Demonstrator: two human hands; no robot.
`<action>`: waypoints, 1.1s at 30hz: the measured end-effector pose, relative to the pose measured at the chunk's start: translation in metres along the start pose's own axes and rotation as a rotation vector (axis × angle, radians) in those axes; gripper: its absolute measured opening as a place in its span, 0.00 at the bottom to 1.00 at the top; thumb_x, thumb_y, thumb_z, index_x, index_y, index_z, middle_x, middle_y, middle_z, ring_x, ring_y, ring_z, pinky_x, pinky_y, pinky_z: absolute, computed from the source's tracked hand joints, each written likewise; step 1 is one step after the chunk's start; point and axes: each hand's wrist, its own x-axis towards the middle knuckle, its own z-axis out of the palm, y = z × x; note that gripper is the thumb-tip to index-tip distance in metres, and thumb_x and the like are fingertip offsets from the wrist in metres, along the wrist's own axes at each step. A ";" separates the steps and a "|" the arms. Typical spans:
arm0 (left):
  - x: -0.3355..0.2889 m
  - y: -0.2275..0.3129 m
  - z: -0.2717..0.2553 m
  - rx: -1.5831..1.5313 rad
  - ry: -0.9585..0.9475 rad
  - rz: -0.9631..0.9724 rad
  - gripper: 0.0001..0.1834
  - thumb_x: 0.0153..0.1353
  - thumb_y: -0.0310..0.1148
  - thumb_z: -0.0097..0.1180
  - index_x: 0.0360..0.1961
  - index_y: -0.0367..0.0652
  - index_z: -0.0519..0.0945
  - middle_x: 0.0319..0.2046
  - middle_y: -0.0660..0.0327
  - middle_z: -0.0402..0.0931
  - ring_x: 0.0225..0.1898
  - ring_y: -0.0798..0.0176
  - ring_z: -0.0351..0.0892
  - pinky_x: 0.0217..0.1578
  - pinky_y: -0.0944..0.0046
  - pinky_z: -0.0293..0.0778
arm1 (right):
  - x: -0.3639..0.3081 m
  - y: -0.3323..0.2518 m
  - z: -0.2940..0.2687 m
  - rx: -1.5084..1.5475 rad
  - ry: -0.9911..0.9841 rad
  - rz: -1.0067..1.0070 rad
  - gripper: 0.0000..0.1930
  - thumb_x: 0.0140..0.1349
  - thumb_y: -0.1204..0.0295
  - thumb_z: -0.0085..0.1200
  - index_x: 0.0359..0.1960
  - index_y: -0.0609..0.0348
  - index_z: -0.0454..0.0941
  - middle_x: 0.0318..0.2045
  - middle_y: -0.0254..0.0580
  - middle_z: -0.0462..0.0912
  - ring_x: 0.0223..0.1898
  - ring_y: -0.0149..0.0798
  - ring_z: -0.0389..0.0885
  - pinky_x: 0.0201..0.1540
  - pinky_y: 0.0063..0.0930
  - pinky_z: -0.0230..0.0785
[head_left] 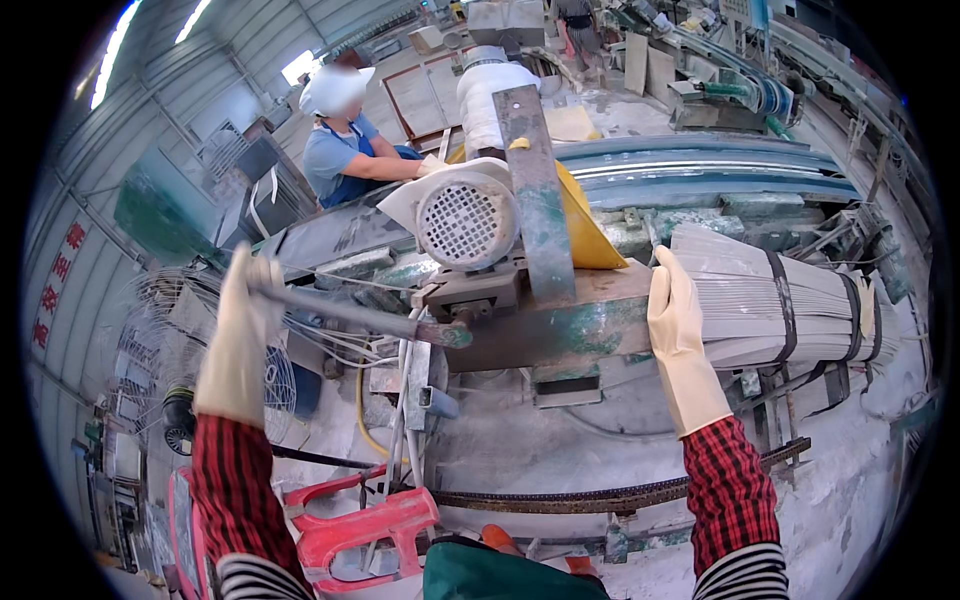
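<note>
Pale ribbed walls (75, 345) enclose a workshop whose grey floor (570, 450) appears coated in dust. Left hand (238, 325), in a cream rubber glove, is blurred but appears closed on the outer end of a round grey bar (345, 309), which runs to a green-flecked metal machine (590, 335). Right hand (676, 315), likewise gloved, is at the left end of a bundle of thin grey strips (738, 300) bound with black straps (783, 305); its palm is hidden, so its grip cannot be told. Bundle lies right of the machine, strips layered closely. Beyond the bar sits a motor (467, 220) with a round grille, beside a scuffed upright plate (541, 200) and a yellow guard (590, 225). Open floor lies between the machine's lower edge and a linked chain (560, 502); a red plastic chair (365, 530) occupies the lower left.
</note>
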 end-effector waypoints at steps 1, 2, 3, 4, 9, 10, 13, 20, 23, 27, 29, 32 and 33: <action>0.006 -0.013 0.065 0.009 0.098 0.079 0.22 0.68 0.37 0.60 0.20 0.51 0.64 0.19 0.70 0.63 0.19 0.71 0.62 0.22 0.72 0.67 | 0.003 0.005 -0.005 -0.013 0.017 0.011 0.17 0.75 0.67 0.46 0.59 0.59 0.76 0.56 0.49 0.80 0.58 0.50 0.77 0.62 0.38 0.67; 0.041 0.000 0.070 0.150 -0.190 0.154 0.20 0.68 0.38 0.60 0.21 0.51 0.66 0.19 0.71 0.63 0.19 0.71 0.62 0.21 0.72 0.66 | 0.003 0.003 -0.006 0.005 0.020 0.012 0.17 0.75 0.67 0.46 0.60 0.59 0.76 0.56 0.49 0.80 0.58 0.50 0.77 0.63 0.38 0.67; 0.062 -0.005 0.110 0.208 -0.333 0.177 0.19 0.69 0.41 0.60 0.22 0.52 0.67 0.18 0.71 0.63 0.19 0.72 0.62 0.19 0.71 0.63 | 0.001 0.004 -0.005 0.004 0.026 0.020 0.17 0.75 0.67 0.46 0.60 0.59 0.76 0.56 0.49 0.80 0.58 0.50 0.77 0.63 0.38 0.67; 0.048 -0.015 0.166 0.294 -0.360 0.257 0.18 0.68 0.42 0.60 0.23 0.51 0.69 0.18 0.71 0.64 0.18 0.72 0.62 0.18 0.70 0.60 | 0.002 0.002 -0.007 0.021 0.022 0.034 0.17 0.75 0.67 0.46 0.60 0.58 0.75 0.56 0.49 0.80 0.58 0.50 0.77 0.63 0.38 0.66; -0.008 -0.085 0.341 1.299 -0.393 0.510 0.29 0.69 0.56 0.50 0.51 0.38 0.79 0.36 0.59 0.83 0.48 0.63 0.74 0.51 0.56 0.71 | 0.002 0.001 -0.001 0.002 0.007 0.043 0.19 0.75 0.60 0.43 0.63 0.49 0.73 0.52 0.50 0.81 0.54 0.55 0.78 0.58 0.45 0.68; -0.056 -0.068 0.334 1.360 -0.419 0.564 0.28 0.68 0.53 0.50 0.54 0.37 0.77 0.41 0.54 0.82 0.51 0.56 0.75 0.54 0.54 0.70 | -0.004 -0.017 0.007 0.046 -0.043 0.040 0.20 0.75 0.59 0.42 0.63 0.49 0.72 0.53 0.51 0.81 0.54 0.55 0.77 0.59 0.45 0.68; -0.139 -0.157 0.387 1.272 -0.852 0.714 0.27 0.68 0.56 0.43 0.54 0.50 0.82 0.46 0.51 0.84 0.51 0.49 0.82 0.54 0.51 0.75 | 0.012 0.026 -0.012 -0.067 0.028 0.057 0.22 0.76 0.57 0.39 0.64 0.51 0.71 0.54 0.52 0.80 0.55 0.55 0.77 0.60 0.45 0.67; -0.329 -0.244 0.234 1.443 -1.518 0.539 0.16 0.66 0.35 0.47 0.49 0.44 0.82 0.32 0.58 0.86 0.40 0.55 0.87 0.43 0.37 0.75 | -0.002 -0.006 0.002 0.123 -0.049 -0.032 0.21 0.77 0.63 0.40 0.66 0.57 0.69 0.64 0.49 0.74 0.66 0.51 0.70 0.69 0.35 0.60; -0.351 -0.278 0.145 1.191 -1.526 0.880 0.29 0.60 0.33 0.49 0.63 0.35 0.69 0.20 0.58 0.79 0.20 0.53 0.80 0.19 0.49 0.71 | -0.001 0.029 -0.015 0.213 0.034 -0.178 0.21 0.76 0.65 0.44 0.66 0.61 0.70 0.64 0.51 0.74 0.66 0.49 0.70 0.68 0.35 0.62; -0.347 -0.279 0.017 1.250 -1.579 1.054 0.33 0.56 0.32 0.55 0.65 0.34 0.69 0.14 0.67 0.71 0.18 0.61 0.75 0.25 0.59 0.67 | -0.051 0.040 -0.032 0.252 0.084 -0.244 0.21 0.75 0.69 0.47 0.65 0.65 0.70 0.64 0.52 0.73 0.66 0.46 0.71 0.68 0.35 0.62; -0.336 -0.254 -0.049 1.339 -1.535 1.175 0.29 0.52 0.32 0.58 0.57 0.33 0.76 0.15 0.71 0.71 0.20 0.66 0.75 0.30 0.63 0.66 | -0.094 0.036 -0.042 0.156 0.147 -0.311 0.21 0.74 0.69 0.48 0.65 0.65 0.70 0.64 0.52 0.74 0.65 0.45 0.72 0.67 0.32 0.64; -0.318 -0.215 -0.098 1.548 -1.642 1.081 0.14 0.51 0.32 0.58 0.40 0.40 0.81 0.19 0.70 0.74 0.27 0.66 0.77 0.36 0.64 0.68 | -0.155 -0.017 -0.047 0.334 -0.436 0.149 0.20 0.72 0.68 0.52 0.62 0.64 0.74 0.58 0.49 0.79 0.52 0.39 0.81 0.50 0.25 0.76; -0.306 -0.208 -0.110 1.489 -1.715 0.956 0.09 0.49 0.32 0.57 0.32 0.43 0.82 0.23 0.69 0.77 0.31 0.64 0.79 0.38 0.62 0.69 | -0.173 -0.052 -0.033 0.490 -0.568 0.173 0.20 0.72 0.66 0.52 0.62 0.60 0.75 0.52 0.46 0.82 0.44 0.35 0.83 0.42 0.25 0.76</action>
